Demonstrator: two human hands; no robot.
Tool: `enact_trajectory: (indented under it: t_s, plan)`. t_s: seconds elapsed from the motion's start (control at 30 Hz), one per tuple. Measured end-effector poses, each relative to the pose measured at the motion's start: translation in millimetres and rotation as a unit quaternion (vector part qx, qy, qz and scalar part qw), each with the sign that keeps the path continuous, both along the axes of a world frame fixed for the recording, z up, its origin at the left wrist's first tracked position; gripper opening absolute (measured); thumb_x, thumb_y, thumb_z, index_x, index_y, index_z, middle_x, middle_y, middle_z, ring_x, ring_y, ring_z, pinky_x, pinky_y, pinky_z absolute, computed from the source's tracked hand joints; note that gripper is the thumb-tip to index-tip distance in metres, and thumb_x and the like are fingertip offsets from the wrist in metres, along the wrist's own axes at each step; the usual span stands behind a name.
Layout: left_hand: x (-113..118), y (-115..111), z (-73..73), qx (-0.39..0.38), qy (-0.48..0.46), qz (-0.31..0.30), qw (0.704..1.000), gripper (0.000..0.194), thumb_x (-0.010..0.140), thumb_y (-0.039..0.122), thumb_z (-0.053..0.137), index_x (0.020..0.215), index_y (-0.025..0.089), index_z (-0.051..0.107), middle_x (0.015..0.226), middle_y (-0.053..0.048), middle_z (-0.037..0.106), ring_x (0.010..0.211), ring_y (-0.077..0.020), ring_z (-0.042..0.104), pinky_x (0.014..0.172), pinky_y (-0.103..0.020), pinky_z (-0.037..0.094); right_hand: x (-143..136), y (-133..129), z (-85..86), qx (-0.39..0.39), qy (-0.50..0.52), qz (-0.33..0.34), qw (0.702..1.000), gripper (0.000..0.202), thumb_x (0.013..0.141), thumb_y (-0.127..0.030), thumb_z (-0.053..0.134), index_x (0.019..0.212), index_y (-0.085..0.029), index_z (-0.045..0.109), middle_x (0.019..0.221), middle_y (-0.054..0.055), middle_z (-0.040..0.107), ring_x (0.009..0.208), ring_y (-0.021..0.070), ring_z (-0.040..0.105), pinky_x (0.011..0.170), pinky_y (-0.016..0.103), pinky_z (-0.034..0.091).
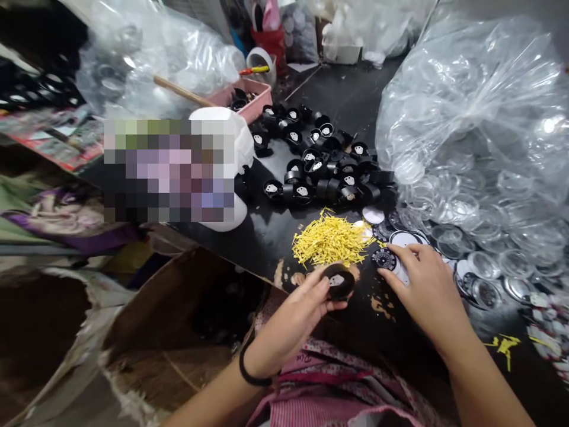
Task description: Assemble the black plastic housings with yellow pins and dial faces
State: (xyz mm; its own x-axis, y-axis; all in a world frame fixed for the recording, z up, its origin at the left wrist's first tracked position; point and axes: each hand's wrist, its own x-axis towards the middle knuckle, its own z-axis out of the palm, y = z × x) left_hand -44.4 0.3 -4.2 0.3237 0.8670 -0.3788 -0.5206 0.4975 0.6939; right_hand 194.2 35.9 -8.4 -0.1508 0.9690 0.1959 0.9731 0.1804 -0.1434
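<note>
Near the table's front edge, my left hand (317, 292) is wrapped round a round black plastic case (340, 281), its hollow side up with a pale metal-looking plate inside. Further right, the thumb and forefinger of my right hand (422, 276) close on the rim of a small black dial (384, 259) with white markings. White discs (403, 239) and more dials lie under and behind those fingers. Just beyond my left hand is a heap of small yellow plastic pointers (329, 238).
Many black cases (329, 160) spread over the dark table (355, 89). Clear round covers (484, 264) spill from a large plastic bag (466, 107) on the right. A pink tray (262, 92) stands at the back. Open sacks (146, 332) sit below the left edge.
</note>
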Motion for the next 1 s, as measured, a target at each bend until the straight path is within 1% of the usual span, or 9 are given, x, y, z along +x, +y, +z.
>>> enact_trajectory:
  t_s: [0.13,0.23,0.3,0.37,0.4,0.5,0.67,0.83,1.0]
  plan:
    - [6.0,-0.5,-3.9,-0.004,-0.013,0.002,1.0,0.031,0.094,0.037,0.055,0.116,0.018,0.066,0.121,-0.011,0.067,0.107,-0.0215,0.062,0.09,-0.033,0.051,-0.5,8.4,-5.8,0.012,0.091,0.003,0.996,0.03,0.084,-0.042,0.06,0.104,-0.019,0.064,0.098,0.01,0.059,0.093,0.0283,0.056,0.083,0.045,0.046]
    - [7.0,-1.6,-2.7,-0.018,-0.021,0.013,1.0,0.033,0.095,0.039,0.051,0.113,0.016,0.066,0.115,-0.013,0.07,0.097,-0.0203,0.067,0.086,-0.032,0.052,-8.0,1.8,1.7,-0.029,0.216,-0.04,0.975,0.024,0.086,-0.045,0.059,0.089,-0.021,0.062,0.082,0.004,0.061,0.075,0.0199,0.058,0.071,0.035,0.048]
    - [9.5,-0.7,1.2,-0.024,-0.043,0.015,0.999,0.035,0.096,0.042,0.05,0.112,0.015,0.066,0.113,-0.013,0.072,0.091,-0.0186,0.068,0.083,-0.031,0.053,-16.8,-5.5,9.6,-0.1,0.338,-0.052,0.935,0.027,0.085,-0.048,0.061,0.091,-0.022,0.061,0.08,0.002,0.063,0.069,0.0167,0.059,0.064,0.03,0.049]
    - [13.6,2.0,5.6,-0.028,-0.067,0.028,0.997,0.036,0.096,0.043,0.048,0.112,0.016,0.066,0.112,-0.012,0.072,0.089,-0.017,0.068,0.08,-0.028,0.053,-27.1,-12.3,16.9,-0.154,0.437,-0.041,0.885,0.032,0.084,-0.048,0.062,0.103,-0.023,0.061,0.09,0.003,0.067,0.075,0.0169,0.063,0.064,0.028,0.05]
    - [15.9,3.5,7.3,-0.029,-0.071,0.042,0.996,0.036,0.096,0.043,0.048,0.113,0.017,0.066,0.111,-0.011,0.072,0.089,-0.0161,0.068,0.078,-0.027,0.053,-32.0,-15.1,20.0,-0.16,0.459,-0.04,0.873,0.033,0.085,-0.047,0.062,0.108,-0.024,0.061,0.095,0.003,0.068,0.078,0.0169,0.064,0.064,0.028,0.05]
    - [21.9,6.4,9.0,-0.031,-0.06,0.088,0.994,0.028,0.096,0.037,0.051,0.112,0.02,0.067,0.113,-0.007,0.071,0.096,-0.0148,0.066,0.081,-0.025,0.053,-44.6,-20.4,27.4,-0.111,0.431,-0.067,0.893,0.027,0.086,-0.044,0.062,0.105,-0.025,0.066,0.091,0.002,0.07,0.076,0.0159,0.063,0.067,0.027,0.05]
    - [27.6,0.4,4.8,-0.026,-0.047,0.044,0.998,0.026,0.094,0.032,0.056,0.118,0.028,0.067,0.125,-0.003,0.066,0.115,-0.0172,0.06,0.099,-0.032,0.048,-64.6,-20.4,35.3,-0.051,0.37,-0.02,0.927,0.013,0.089,-0.035,0.059,0.094,-0.026,0.066,0.086,-0.001,0.068,0.075,0.014,0.062,0.069,0.026,0.048]
    - [26.3,-2.2,-1.1,0.053,0.062,0.02,0.996,0.036,0.093,0.032,0.058,0.128,0.033,0.061,0.14,0.0,0.056,0.133,-0.0191,0.046,0.115,-0.034,0.033,-69.7,-12.6,33.6,-0.13,0.394,-0.033,0.909,0.014,0.088,-0.038,0.059,0.085,-0.023,0.059,0.077,-0.001,0.064,0.068,0.0146,0.06,0.061,0.027,0.046]
    - [24.0,-1.3,-5.3,0.064,0.08,-0.012,0.995,0.038,0.088,0.03,0.063,0.126,0.028,0.062,0.137,-0.003,0.059,0.129,-0.0225,0.051,0.108,-0.037,0.041,-61.0,-13.8,27.8,-0.184,0.378,-0.064,0.905,0.023,0.082,-0.044,0.062,0.082,-0.023,0.053,0.068,-0.002,0.059,0.057,0.0131,0.054,0.052,0.026,0.042]
